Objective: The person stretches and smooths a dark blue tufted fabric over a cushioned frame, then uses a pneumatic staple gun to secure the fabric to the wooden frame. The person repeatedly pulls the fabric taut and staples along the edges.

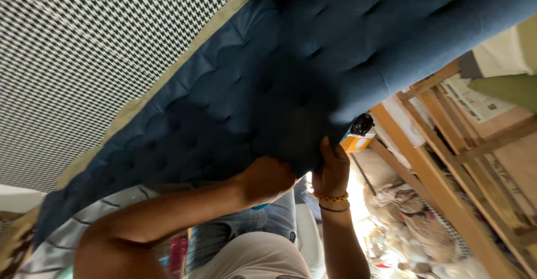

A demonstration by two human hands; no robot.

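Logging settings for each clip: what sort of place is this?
Probably an upholstery or furniture workshop. Both hands, left hand and right hand, press on a blue tufted cushion panel; bare wooden frames and loose stuffing lie beside it.

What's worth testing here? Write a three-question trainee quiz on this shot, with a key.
1. True or false: the left hand rests against the blue tufted panel.
2. What is on the wrist of the right hand? A) a watch B) a beaded bracelet C) a glove
3. Fill in: the black-and-white fabric at upper left, beside the panel, has a ____ pattern.

Key: 1 true; 2 B; 3 houndstooth.
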